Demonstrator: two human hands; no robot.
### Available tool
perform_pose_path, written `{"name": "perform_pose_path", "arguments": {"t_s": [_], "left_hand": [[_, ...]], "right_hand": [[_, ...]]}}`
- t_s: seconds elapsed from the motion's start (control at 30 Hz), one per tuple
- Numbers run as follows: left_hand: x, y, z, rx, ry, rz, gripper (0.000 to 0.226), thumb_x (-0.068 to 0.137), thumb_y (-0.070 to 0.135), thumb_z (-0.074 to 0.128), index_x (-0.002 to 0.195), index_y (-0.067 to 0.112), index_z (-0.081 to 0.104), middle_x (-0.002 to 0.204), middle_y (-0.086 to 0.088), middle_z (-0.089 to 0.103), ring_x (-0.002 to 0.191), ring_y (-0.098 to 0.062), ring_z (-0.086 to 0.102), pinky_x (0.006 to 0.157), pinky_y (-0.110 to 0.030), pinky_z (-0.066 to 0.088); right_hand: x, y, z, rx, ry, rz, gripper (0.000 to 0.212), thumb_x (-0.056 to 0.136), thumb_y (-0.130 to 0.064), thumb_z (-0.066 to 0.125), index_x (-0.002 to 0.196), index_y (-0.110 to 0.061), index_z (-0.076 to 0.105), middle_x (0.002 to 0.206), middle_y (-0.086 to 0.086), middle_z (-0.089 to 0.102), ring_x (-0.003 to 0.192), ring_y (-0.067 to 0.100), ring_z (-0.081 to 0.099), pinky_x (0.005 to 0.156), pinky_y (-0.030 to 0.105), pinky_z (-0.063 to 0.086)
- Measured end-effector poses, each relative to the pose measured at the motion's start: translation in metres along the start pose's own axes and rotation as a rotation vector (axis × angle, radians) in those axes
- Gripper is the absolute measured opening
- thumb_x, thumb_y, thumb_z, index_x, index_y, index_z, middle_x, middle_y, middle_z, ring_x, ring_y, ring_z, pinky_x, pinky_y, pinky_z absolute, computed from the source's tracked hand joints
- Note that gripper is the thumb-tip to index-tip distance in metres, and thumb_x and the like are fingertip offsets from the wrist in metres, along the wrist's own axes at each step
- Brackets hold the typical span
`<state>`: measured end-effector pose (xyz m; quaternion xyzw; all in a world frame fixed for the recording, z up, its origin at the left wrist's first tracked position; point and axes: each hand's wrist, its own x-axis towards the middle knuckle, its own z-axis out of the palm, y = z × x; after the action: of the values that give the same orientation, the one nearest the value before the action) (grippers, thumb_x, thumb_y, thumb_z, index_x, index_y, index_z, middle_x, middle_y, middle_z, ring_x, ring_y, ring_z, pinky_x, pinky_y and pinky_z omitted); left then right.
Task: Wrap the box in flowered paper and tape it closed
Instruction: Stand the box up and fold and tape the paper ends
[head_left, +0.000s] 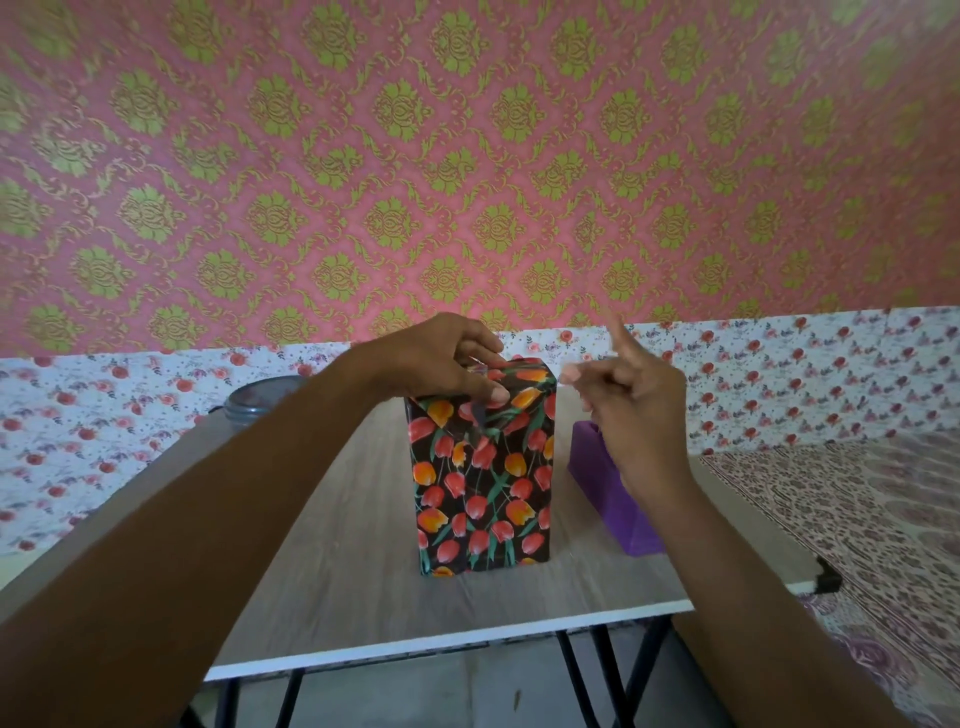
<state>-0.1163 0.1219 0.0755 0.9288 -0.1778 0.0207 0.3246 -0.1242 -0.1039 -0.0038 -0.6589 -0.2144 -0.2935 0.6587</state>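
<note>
On the table (363, 597), left hand (436, 358) pinches the wrapped box (483, 478) top; right hand (639, 410) half-curled beside.

Box (483, 467) upright on table (363, 571), dispenser (613, 499) just right.

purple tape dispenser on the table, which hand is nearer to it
Right. The right hand hovers just above and in front of the purple tape dispenser, partly covering it in view. The left hand is across the wrapped box, pressing down on its top.
</note>
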Motion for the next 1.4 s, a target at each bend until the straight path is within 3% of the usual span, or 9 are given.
{"name": "perform_pose_path", "arguments": {"t_s": [0.07,0.17,0.27,0.43,0.53,0.67,1.03,1.23,1.4], "left_hand": [[0.0,0.002,0.001,0.01,0.004,-0.001,0.072,0.077,0.036,0.085,0.139,0.016,0.054,0.129,0.006,0.067,0.11,-0.009,0.064,0.081,-0.018,0.052],[0.0,0.002,0.002,0.009,0.024,-0.011,0.073,0.076,0.035,0.087,0.138,0.014,0.054,0.128,0.004,0.067,0.11,-0.011,0.063,0.078,-0.015,0.048],[0.003,-0.001,0.003,-0.014,0.034,-0.017,0.074,0.074,0.031,0.089,0.137,0.011,0.056,0.127,0.001,0.068,0.114,-0.012,0.064,0.083,-0.017,0.049],[0.008,-0.007,0.003,-0.017,0.055,-0.025,0.078,0.071,0.035,0.091,0.137,0.013,0.056,0.129,0.002,0.065,0.118,-0.015,0.061,0.089,-0.024,0.048],[0.008,-0.006,0.004,-0.011,0.043,-0.021,0.077,0.072,0.035,0.09,0.137,0.013,0.055,0.131,0.003,0.063,0.119,-0.015,0.06,0.089,-0.023,0.046],[0.008,-0.005,0.001,-0.005,0.018,-0.015,0.076,0.074,0.034,0.089,0.139,0.012,0.055,0.132,0.003,0.062,0.119,-0.014,0.06,0.093,-0.024,0.048],[0.007,-0.003,0.0,0.025,-0.001,0.047,0.061,0.076,0.03,0.087,0.128,0.009,0.063,0.118,0.003,0.07,0.105,-0.009,0.068,0.097,-0.029,0.056],[0.006,-0.002,0.0,0.015,0.003,0.046,0.066,0.076,0.03,0.087,0.133,0.007,0.06,0.126,-0.001,0.068,0.114,-0.015,0.066,0.1,-0.031,0.054],[0.007,-0.002,0.0,0.0,-0.003,0.044,0.061,0.076,0.028,0.088,0.129,0.009,0.063,0.12,0.003,0.071,0.108,-0.008,0.068,0.087,-0.014,0.055]], "right_hand": [[0.019,-0.017,0.011,-0.048,-0.047,0.08,0.077,0.087,-0.01,0.08,0.154,-0.016,0.041,0.072,0.003,0.074,0.053,0.002,0.058,0.073,0.026,0.054],[0.047,-0.035,0.024,-0.072,-0.175,0.224,0.066,0.081,-0.004,0.083,0.131,-0.018,0.043,0.078,0.012,0.074,0.048,0.01,0.059,0.052,0.024,0.047],[0.068,-0.035,0.038,-0.219,-0.3,0.367,0.059,0.081,-0.003,0.083,0.119,-0.014,0.04,0.082,0.016,0.066,0.047,0.013,0.057,0.048,0.026,0.049],[0.086,-0.042,0.05,-0.335,-0.459,0.5,0.04,0.085,0.008,0.075,0.102,-0.007,0.041,0.069,0.013,0.052,0.038,0.012,0.05,0.039,0.026,0.034],[0.094,-0.053,0.05,-0.368,-0.573,0.57,0.037,0.084,0.005,0.078,0.103,-0.001,0.047,0.057,0.013,0.059,0.039,0.012,0.045,0.037,0.023,0.028],[0.106,-0.051,0.06,-0.536,-0.674,0.604,0.05,0.079,0.001,0.084,0.118,0.007,0.054,0.055,0.013,0.06,0.037,0.013,0.043,0.037,0.022,0.027],[0.118,-0.059,0.08,-0.775,-0.805,0.639,0.026,0.084,0.006,0.074,0.094,0.002,0.05,0.058,0.011,0.058,0.041,0.012,0.045,0.037,0.019,0.025],[0.127,-0.055,0.088,-0.919,-0.811,0.622,0.024,0.086,-0.001,0.076,0.085,-0.003,0.053,0.071,0.012,0.067,0.059,0.014,0.055,0.042,0.019,0.032],[0.129,-0.055,0.088,-1.006,-0.824,0.604,0.02,0.088,-0.008,0.076,0.085,-0.004,0.057,0.062,0.008,0.064,0.046,0.011,0.053,0.037,0.017,0.031]]}}
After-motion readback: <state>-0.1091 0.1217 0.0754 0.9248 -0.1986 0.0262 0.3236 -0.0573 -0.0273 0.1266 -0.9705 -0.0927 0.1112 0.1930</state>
